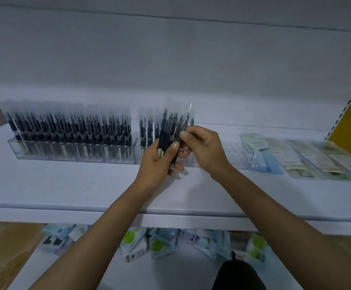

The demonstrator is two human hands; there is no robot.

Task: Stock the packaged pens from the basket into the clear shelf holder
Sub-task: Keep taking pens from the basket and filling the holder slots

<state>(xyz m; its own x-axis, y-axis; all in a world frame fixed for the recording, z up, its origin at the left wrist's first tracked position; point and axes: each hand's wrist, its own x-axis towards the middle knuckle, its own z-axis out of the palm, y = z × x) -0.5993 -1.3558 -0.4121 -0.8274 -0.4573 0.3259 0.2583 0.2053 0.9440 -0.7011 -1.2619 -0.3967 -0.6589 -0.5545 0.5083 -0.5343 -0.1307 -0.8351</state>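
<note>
My left hand grips a bundle of packaged black pens upright, just in front of the clear shelf holder. My right hand pinches one pen of that bundle near its upper part. The holder stands on the white shelf. Its left section is packed with a long row of upright packaged pens, and a few more stand in the section behind my hands. The basket is not in view.
Flat packets in pale blue and green lie in a clear tray to the right on the same shelf. On the lower shelf lie several small packets with green dots. A brown cardboard box sits at lower left.
</note>
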